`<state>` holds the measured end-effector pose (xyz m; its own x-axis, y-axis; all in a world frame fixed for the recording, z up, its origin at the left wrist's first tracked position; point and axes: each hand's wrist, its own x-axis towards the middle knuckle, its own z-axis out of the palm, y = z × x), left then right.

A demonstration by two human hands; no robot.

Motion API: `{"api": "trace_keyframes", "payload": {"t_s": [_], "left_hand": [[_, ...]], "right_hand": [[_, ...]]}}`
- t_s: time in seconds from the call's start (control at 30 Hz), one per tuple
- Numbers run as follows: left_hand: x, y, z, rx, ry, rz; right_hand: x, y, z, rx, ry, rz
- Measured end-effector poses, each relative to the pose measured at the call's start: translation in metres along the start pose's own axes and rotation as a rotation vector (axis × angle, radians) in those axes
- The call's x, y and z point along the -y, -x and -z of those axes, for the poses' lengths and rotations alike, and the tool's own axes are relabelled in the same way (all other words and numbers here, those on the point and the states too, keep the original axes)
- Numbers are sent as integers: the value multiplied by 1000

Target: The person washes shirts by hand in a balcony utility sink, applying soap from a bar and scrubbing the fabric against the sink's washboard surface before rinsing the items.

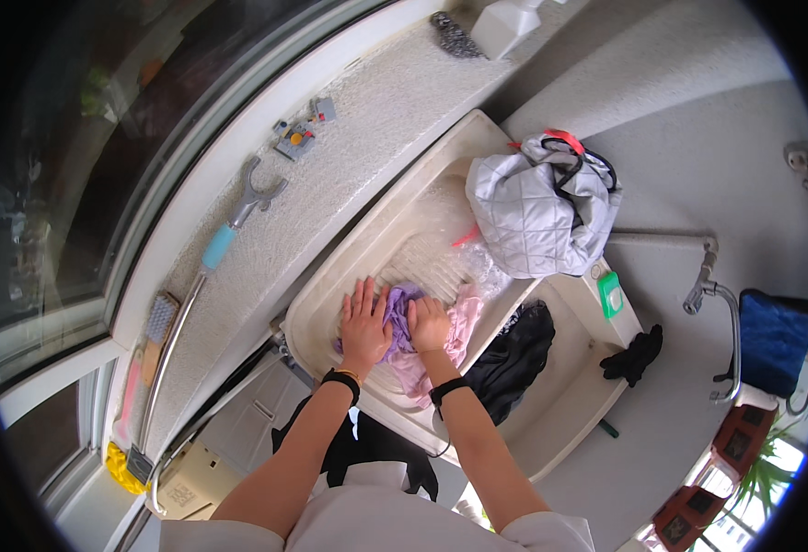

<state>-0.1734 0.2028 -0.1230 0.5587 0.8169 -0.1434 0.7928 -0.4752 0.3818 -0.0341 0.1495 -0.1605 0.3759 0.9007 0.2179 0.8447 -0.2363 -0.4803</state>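
Observation:
A purple cloth [402,317] lies bunched on the ribbed washboard part of a pale laundry sink [349,276]. My left hand [366,323] presses flat on its left side, fingers spread a little. Curled into a fist, my right hand [429,323] grips the cloth's right side. A pink cloth [464,321] lies beneath and to the right of the purple one, partly hidden by my right hand and wrist. Black cloth [514,359] rests in the deeper basin on the right.
A silver quilted bundle [538,207] sits on the sink's far corner. Along the right edge are a green soap dish [610,294] and a black cloth piece [633,355]. A faucet [708,290] is on the wall. A metal pole [176,345] and scrub brush [160,324] lie on the left ledge.

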Motion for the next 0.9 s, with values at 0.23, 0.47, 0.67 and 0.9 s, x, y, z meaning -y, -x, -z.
{"api": "trace_keyframes", "payload": {"t_s": [0.23, 0.47, 0.67, 0.9], "left_hand": [[10, -5, 5, 193, -56, -178], [24, 11, 49, 550, 9, -330], [9, -24, 101, 506, 244, -479], [-79, -93, 179, 102, 217, -704]], "right_hand": [[-20, 11, 24, 227, -350, -463], [-24, 87, 97, 711, -194, -443], [-17, 104, 161, -11, 93, -438], [-14, 20, 247, -476, -222, -485]]}}
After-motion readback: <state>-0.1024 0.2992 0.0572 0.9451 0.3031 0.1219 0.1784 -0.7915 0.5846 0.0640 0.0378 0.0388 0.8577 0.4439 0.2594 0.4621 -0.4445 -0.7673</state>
